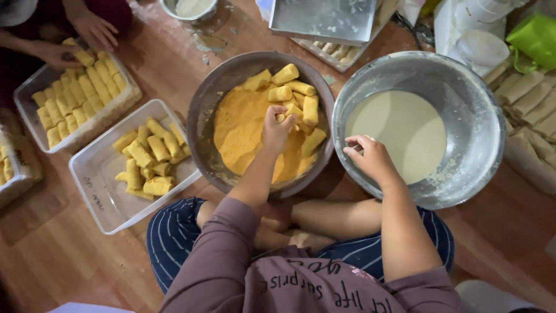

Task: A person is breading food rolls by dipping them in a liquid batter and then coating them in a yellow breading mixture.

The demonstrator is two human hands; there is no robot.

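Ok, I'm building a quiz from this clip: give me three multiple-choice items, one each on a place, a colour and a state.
1. Where is the left hand?
A in the crumb bowl
B in a plastic tray
C on the floor

2. What colour is the batter in the metal bowl?
A orange
B off-white
C green

3. How is the right hand?
A flat on a knee
B resting at the metal bowl's rim
C holding a spoon

Answers: 1 A, it grips a coated roll among the crumbs; 2 B, the liquid is pale cream; 3 B, fingers curl at the rim.
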